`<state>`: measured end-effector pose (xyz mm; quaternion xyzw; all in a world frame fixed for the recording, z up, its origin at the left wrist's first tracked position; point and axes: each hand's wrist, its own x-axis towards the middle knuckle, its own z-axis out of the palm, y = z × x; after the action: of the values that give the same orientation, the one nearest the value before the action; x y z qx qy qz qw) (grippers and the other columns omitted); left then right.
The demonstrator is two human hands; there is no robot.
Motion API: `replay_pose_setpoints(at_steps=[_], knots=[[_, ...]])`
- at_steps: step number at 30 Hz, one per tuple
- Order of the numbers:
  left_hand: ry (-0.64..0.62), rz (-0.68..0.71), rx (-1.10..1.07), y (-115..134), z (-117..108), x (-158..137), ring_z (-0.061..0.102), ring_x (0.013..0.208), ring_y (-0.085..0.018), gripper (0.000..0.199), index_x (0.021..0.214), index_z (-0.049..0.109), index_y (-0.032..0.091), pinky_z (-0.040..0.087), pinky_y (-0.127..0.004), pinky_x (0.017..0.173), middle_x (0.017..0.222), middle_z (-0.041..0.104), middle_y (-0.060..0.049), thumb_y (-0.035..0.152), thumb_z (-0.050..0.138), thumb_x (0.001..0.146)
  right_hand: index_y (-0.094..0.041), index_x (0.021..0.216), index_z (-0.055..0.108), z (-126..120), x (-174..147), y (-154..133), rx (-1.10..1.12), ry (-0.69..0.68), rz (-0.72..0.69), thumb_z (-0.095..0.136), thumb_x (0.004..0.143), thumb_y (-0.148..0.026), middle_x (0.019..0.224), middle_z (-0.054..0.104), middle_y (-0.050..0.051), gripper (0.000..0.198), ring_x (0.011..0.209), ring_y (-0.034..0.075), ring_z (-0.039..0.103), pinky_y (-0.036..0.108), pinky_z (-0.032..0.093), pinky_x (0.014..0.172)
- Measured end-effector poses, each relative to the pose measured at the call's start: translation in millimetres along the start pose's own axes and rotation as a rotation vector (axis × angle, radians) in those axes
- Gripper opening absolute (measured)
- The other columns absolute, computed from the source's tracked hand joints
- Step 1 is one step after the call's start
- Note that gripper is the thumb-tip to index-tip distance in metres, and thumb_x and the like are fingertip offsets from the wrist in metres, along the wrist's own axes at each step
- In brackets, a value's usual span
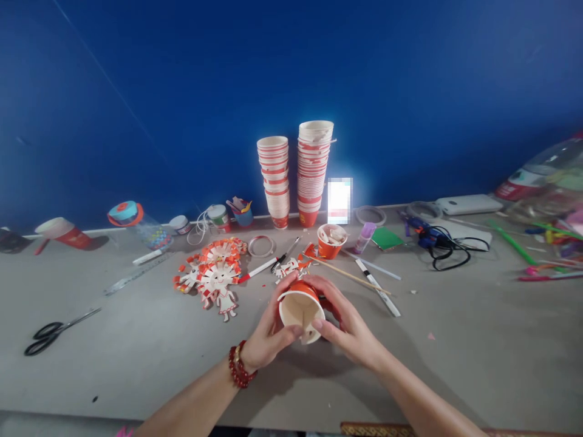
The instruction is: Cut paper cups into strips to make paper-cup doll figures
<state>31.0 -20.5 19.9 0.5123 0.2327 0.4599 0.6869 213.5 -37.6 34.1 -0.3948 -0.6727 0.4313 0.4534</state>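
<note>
Between my two hands is a red and white paper cup (303, 312), its open mouth tilted toward me. A line, perhaps a cut or seam, runs down its inside wall, and there is a small dark spot near the lower rim. My left hand (273, 340) wraps the cup's left side, thumb on the rim. On the right side, my right hand (346, 321) grips it with the thumb at the lower rim. Just beyond the hands lie white and red paper scraps (289, 267). Cut paper figures (221, 279) lie to the left.
Two tall stacks of paper cups, a left stack (273, 182) and a right stack (314, 176), stand by the blue wall. A scrap-filled cup (331, 243), a marker (378, 288) and a glue gun (423, 233) lie ahead and right. Scissors (59, 331) lie far left.
</note>
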Motion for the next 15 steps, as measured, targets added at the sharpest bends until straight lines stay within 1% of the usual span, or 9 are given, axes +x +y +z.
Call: replay_pose_setpoints(at_steps=[2, 4, 7, 9, 11, 15], knots=[[0.047, -0.049, -0.007, -2.6, 0.5, 1.1, 0.039, 0.132, -0.028, 0.066, 0.137, 0.044, 0.029, 0.031, -0.039, 0.109, 0.146, 0.041, -0.006, 0.014, 0.067, 0.077, -0.025, 0.136, 0.043, -0.2, 0.3, 1.4, -0.082, 0.042, -0.003, 0.058, 0.087, -0.041, 0.142, 0.041, 0.011, 0.054, 0.129, 0.029, 0.041, 0.039, 0.043, 0.102], [0.117, -0.093, -0.005, -6.4, -0.1, 2.6, 0.048, 0.123, -0.026, 0.059, 0.133, 0.048, 0.027, 0.037, -0.037, 0.104, 0.136, 0.052, -0.006, 0.012, 0.065, 0.078, -0.025, 0.135, 0.044, -0.5, 0.6, 3.7, -0.151, 0.073, -0.006, 0.061, 0.085, -0.039, 0.141, 0.042, 0.012, 0.054, 0.130, 0.030, 0.041, 0.041, 0.042, 0.102], [0.195, -0.155, 0.056, -11.0, -2.0, 4.8, 0.057, 0.110, -0.024, 0.040, 0.121, 0.058, 0.020, 0.042, -0.033, 0.095, 0.120, 0.064, -0.007, 0.018, 0.063, 0.081, -0.024, 0.134, 0.044, -1.0, 0.9, 6.9, -0.195, 0.083, -0.009, 0.062, 0.085, -0.037, 0.140, 0.043, 0.013, 0.054, 0.129, 0.030, 0.041, 0.042, 0.041, 0.103], [0.193, -0.179, 0.099, -11.4, -2.7, 5.7, 0.059, 0.104, -0.023, 0.032, 0.114, 0.061, 0.017, 0.043, -0.033, 0.092, 0.114, 0.067, -0.008, 0.024, 0.062, 0.083, -0.024, 0.133, 0.044, -1.5, 0.9, 8.4, -0.193, 0.081, -0.009, 0.061, 0.085, -0.037, 0.140, 0.042, 0.013, 0.052, 0.129, 0.030, 0.041, 0.043, 0.039, 0.105], [0.171, -0.183, 0.129, -10.0, -2.4, 5.9, 0.060, 0.101, -0.023, 0.033, 0.115, 0.060, 0.016, 0.044, -0.033, 0.090, 0.112, 0.067, -0.009, 0.028, 0.062, 0.084, -0.024, 0.134, 0.043, -2.0, 0.7, 10.0, -0.163, 0.070, -0.001, 0.059, 0.086, -0.038, 0.141, 0.041, 0.013, 0.052, 0.130, 0.030, 0.040, 0.043, 0.037, 0.106], [0.153, -0.159, 0.185, -7.0, -0.2, 5.2, 0.059, 0.100, -0.021, 0.037, 0.118, 0.055, 0.018, 0.044, -0.031, 0.088, 0.112, 0.066, -0.008, 0.028, 0.063, 0.083, -0.025, 0.136, 0.040, -2.7, -0.3, 14.9, -0.046, 0.041, 0.021, 0.055, 0.089, -0.042, 0.143, 0.039, 0.011, 0.053, 0.132, 0.030, 0.037, 0.043, 0.034, 0.108]])
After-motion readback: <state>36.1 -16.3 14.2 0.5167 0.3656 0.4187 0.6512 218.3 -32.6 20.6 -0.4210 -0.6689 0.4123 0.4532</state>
